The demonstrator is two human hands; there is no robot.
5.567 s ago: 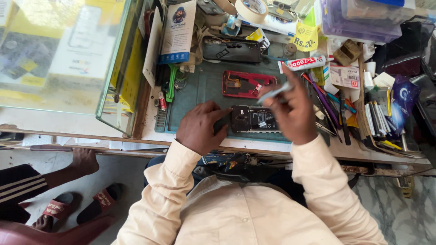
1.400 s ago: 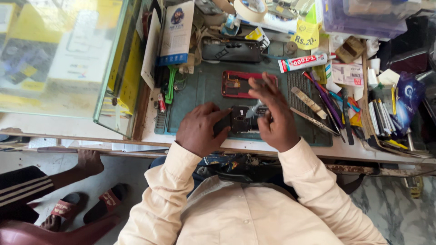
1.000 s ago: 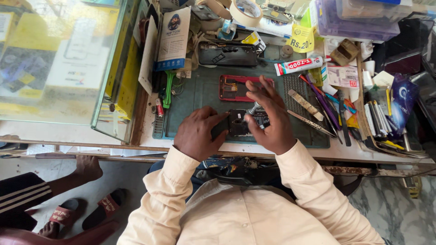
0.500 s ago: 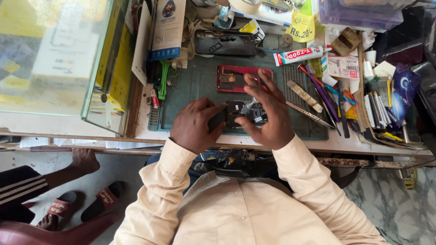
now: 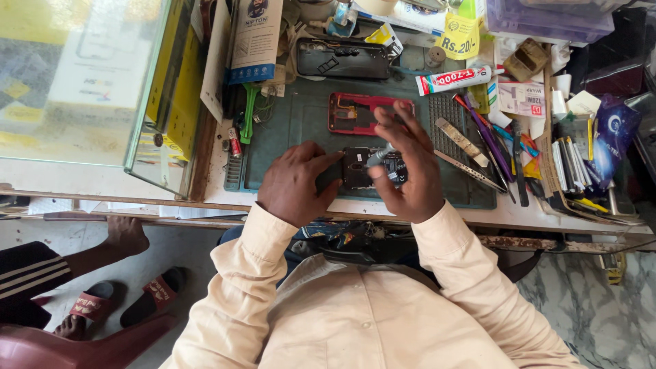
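Opened phone point(image 5: 372, 167), black, back off, dark innards with small metal parts showing, lies flat on the green work mat point(image 5: 301, 130) near the mat's front edge, centre of the tabletop point(image 5: 519, 215); left hand point(image 5: 295, 183) presses on the phone's left end, fingers flat and spread across it, pinning it down; right hand point(image 5: 404, 164) curls over the phone's right end, fingers pinched shut on a thin grey tool point(image 5: 380, 156) whose tip sits on the phone's middle; red phone frame point(image 5: 362, 113) lies just behind the phone, partly under the right fingertips; black back cover point(image 5: 342, 58) further back, apart from both; glue tube point(image 5: 454, 78) to the right rear; tweezers and blades point(image 5: 471, 154) lie just right of the right hand on the mat's edge; pens and tools point(image 5: 519, 147) crowd the right side; glass case point(image 5: 89, 89) walls off the left, so free room is only the bare mat patch left of the phone; front edge of the tabletop is close under both wrists; versus half a second ago the hands sit on the same phone, right fingers more raised, tool now clearly visible between them; earlier still the right hand was lifted off to the right holding the tool.
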